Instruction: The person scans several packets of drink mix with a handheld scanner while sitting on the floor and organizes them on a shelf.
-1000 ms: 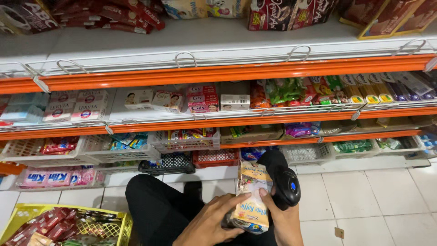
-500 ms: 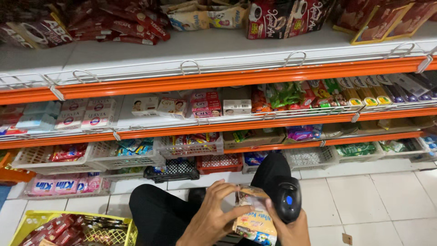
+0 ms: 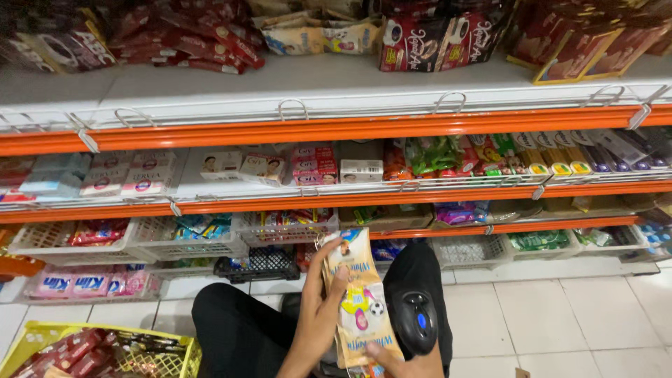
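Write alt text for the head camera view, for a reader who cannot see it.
A person's left hand holds up a strip of cream and yellow sachets, while the right hand grips a black handheld scanner. Behind are orange-edged shop shelves of packaged goods, and a yellow basket sits at lower left.

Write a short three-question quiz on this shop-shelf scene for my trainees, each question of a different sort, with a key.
1. True or false: the left hand holds a strip of sachets.
2. Which device rests in the right hand? A) phone B) black handheld scanner C) pen
3. Fill in: the basket at lower left is ____ in colour.

Key: 1 true; 2 B; 3 yellow.
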